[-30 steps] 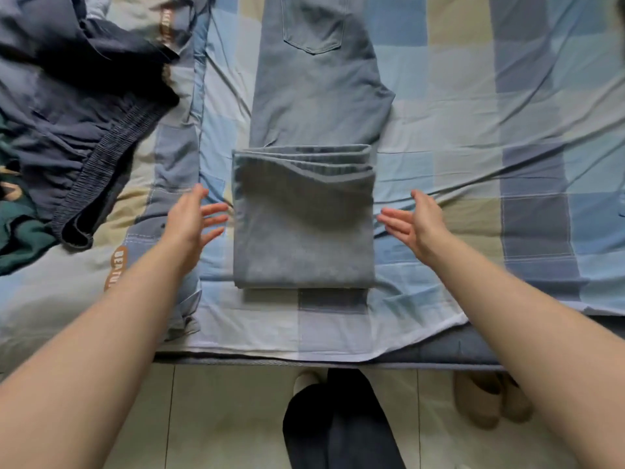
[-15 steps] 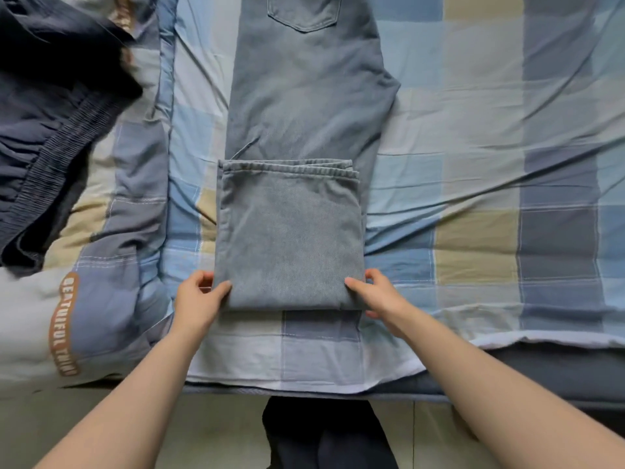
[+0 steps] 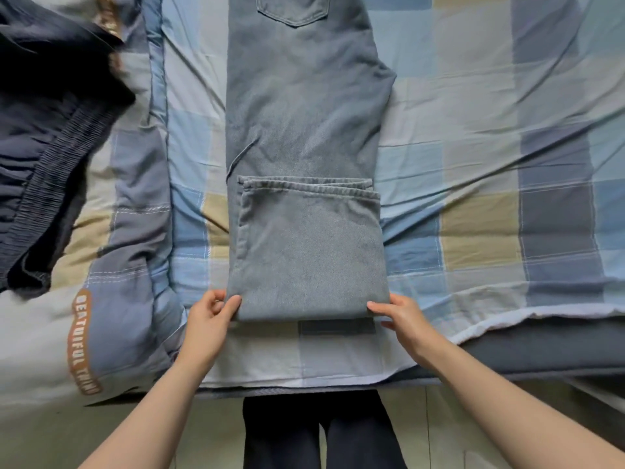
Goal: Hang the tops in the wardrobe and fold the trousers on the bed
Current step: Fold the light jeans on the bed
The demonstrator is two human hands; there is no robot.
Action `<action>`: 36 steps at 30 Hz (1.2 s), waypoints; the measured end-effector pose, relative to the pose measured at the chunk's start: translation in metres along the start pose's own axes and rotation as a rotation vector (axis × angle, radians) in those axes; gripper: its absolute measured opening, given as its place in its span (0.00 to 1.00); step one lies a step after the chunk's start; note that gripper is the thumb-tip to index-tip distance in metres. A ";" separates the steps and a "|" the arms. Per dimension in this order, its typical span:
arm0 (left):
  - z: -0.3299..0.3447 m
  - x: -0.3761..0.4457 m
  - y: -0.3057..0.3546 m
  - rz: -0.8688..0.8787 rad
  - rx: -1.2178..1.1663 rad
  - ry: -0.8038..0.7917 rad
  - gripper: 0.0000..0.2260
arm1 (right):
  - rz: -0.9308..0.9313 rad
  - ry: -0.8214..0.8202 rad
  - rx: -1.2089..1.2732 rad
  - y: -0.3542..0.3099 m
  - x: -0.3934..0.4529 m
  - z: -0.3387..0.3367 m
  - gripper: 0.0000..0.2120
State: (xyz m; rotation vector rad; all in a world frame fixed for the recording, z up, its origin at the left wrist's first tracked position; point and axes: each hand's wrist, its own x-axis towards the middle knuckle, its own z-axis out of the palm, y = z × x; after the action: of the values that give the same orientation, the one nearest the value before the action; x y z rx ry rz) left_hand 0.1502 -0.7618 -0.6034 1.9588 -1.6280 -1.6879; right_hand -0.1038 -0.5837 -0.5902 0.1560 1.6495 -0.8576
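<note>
Little has moved: left hand (image 3: 211,319) and right hand (image 3: 399,318) still pinch the folded jeans' (image 3: 309,252) near corners on the bed (image 3: 507,130).

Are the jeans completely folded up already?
No, only the leg ends are folded over; the upper jeans with the pocket lie flat on the bed.

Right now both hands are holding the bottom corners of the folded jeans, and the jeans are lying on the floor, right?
Not quite. The left hand and right hand do grip the bottom corners of the folded jeans, but the head view shows the jeans lying on the bed, on its checked sheet, not on the floor.
</note>
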 end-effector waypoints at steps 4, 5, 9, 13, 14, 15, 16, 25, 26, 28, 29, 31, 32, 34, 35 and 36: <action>-0.023 -0.008 -0.006 -0.092 0.015 -0.121 0.07 | -0.035 0.147 0.038 0.001 -0.018 0.019 0.05; -0.030 -0.011 -0.011 -0.122 0.033 -0.174 0.08 | -0.022 0.184 0.036 0.003 -0.023 0.022 0.05; -0.051 -0.033 -0.023 -0.293 -0.166 -0.242 0.08 | 0.016 0.265 0.130 0.010 -0.045 0.040 0.04; -0.064 -0.056 -0.022 -0.327 -0.170 -0.268 0.12 | 0.053 0.320 0.172 0.030 -0.068 0.051 0.03; -0.068 -0.061 -0.025 -0.326 -0.136 -0.271 0.16 | 0.079 0.342 0.169 0.037 -0.075 0.052 0.03; -0.070 -0.065 -0.028 -0.324 -0.099 -0.269 0.19 | 0.118 0.353 0.177 0.044 -0.081 0.052 0.02; -0.073 -0.071 -0.031 -0.338 -0.065 -0.274 0.20 | 0.161 0.354 0.185 0.052 -0.090 0.051 0.01; -0.087 -0.153 -0.053 -0.485 0.019 -0.287 0.21 | 0.306 0.364 0.125 0.114 -0.167 0.039 0.11; -0.090 -0.159 -0.053 -0.491 0.024 -0.282 0.20 | 0.295 0.352 0.133 0.113 -0.172 0.038 0.13; -0.095 -0.160 -0.048 -0.465 0.010 -0.260 0.19 | 0.254 0.286 0.136 0.100 -0.173 0.037 0.20; -0.096 -0.158 -0.041 -0.440 0.016 -0.258 0.17 | 0.226 0.235 0.110 0.090 -0.171 0.038 0.21; -0.097 -0.149 -0.019 -0.361 0.033 -0.226 0.12 | 0.164 0.160 0.051 0.066 -0.165 0.037 0.18; -0.098 -0.142 -0.005 -0.331 0.023 -0.202 0.11 | 0.131 0.158 0.004 0.051 -0.161 0.036 0.16; -0.100 -0.126 0.028 -0.261 0.037 -0.183 0.13 | 0.058 0.195 -0.069 0.014 -0.150 0.032 0.16; -0.101 -0.118 0.048 -0.211 0.058 -0.206 0.12 | 0.019 0.201 -0.087 -0.007 -0.145 0.030 0.17; -0.100 -0.107 0.070 -0.154 0.065 -0.234 0.09 | -0.015 0.192 -0.097 -0.031 -0.138 0.028 0.18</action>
State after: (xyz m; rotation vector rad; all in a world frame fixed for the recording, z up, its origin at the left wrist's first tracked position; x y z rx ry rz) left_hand 0.2003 -0.7671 -0.4490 2.0300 -1.6611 -2.0141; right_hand -0.0593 -0.5757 -0.4531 0.1630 1.8704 -0.7913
